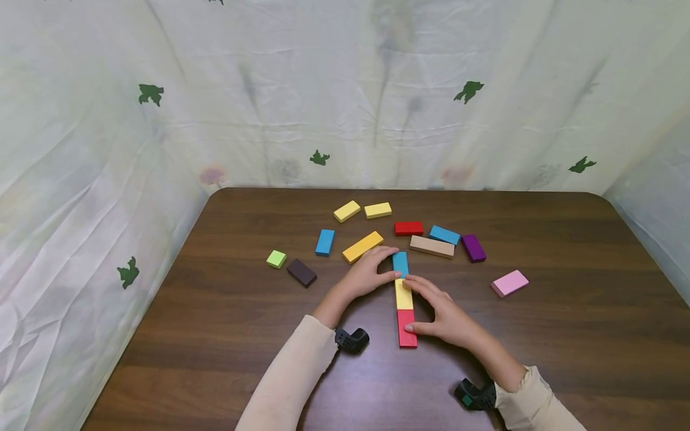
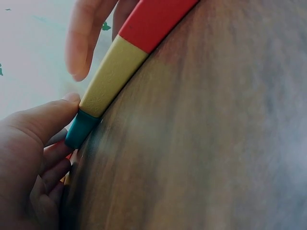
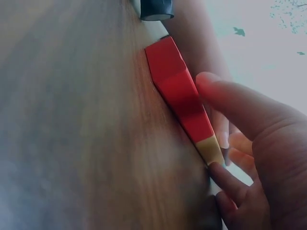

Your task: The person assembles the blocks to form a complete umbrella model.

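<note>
A blue block [image 1: 401, 264], a yellow block [image 1: 403, 295] and a red block [image 1: 406, 335] lie end to end in a straight row. My left hand [image 1: 368, 272] is at the blue block, its thumb by the joint with the yellow one and a finger at the far end, holding it lightly. From the right, my right hand [image 1: 450, 317] spans the row, its thumb touching the red block [image 3: 180, 96] and its fingertips by the far end of the yellow block [image 3: 209, 149]. Its fingers are spread and relaxed.
Behind the row lie an orange block [image 1: 363, 247], another red block [image 1: 408, 228], a tan block [image 1: 432, 246] and a purple block [image 1: 474, 248]. A dark block [image 1: 302, 273] and a green block [image 1: 277, 259] lie left; a pink block [image 1: 510, 283] lies right.
</note>
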Demonstrator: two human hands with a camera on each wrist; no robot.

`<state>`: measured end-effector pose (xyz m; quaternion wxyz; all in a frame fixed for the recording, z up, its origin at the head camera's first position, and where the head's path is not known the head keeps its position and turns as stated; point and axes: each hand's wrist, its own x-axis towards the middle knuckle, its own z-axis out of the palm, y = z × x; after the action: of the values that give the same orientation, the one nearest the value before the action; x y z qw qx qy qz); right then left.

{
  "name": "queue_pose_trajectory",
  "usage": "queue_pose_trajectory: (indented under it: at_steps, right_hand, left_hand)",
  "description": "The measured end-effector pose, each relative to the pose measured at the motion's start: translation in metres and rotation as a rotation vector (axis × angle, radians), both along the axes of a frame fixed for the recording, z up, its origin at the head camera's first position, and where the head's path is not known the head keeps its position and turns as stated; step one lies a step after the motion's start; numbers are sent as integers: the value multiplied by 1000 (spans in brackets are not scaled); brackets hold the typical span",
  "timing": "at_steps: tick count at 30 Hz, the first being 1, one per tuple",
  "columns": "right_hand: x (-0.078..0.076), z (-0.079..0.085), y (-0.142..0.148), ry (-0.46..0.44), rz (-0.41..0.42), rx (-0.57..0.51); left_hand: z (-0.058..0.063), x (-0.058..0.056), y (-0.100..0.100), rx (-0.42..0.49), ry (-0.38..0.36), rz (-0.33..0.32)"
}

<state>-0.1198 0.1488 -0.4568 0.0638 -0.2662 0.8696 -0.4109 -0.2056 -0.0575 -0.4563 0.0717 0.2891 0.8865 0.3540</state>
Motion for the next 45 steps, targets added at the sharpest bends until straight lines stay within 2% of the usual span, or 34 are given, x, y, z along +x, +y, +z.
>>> queue_pose_trajectory:
  at_steps: [12, 17, 21, 25, 30, 38, 45]
  right_hand:
    - [-11, 1, 2, -33, 3, 50]
    - [-12, 3, 2, -37, 7, 47]
    - [-11, 5, 2, -42, 2, 49]
    - [-11, 5, 2, -40, -2, 47]
    - [-12, 4, 2, -35, 4, 50]
    - [-11, 4, 2, -44, 0, 45]
    - [-11, 3, 2, -65, -10, 58]
  left_hand:
    - [0, 0, -1, 0, -10, 7]
    - [0, 0, -3, 54, 12, 26]
    - [1, 2, -6, 143, 74, 85]
    - [3, 3, -11, 232, 177, 160]
    - [2, 1, -20, 288, 246, 256]
    - [-2, -4, -30, 293, 248, 319]
    - [-4, -7, -35, 208, 150, 384]
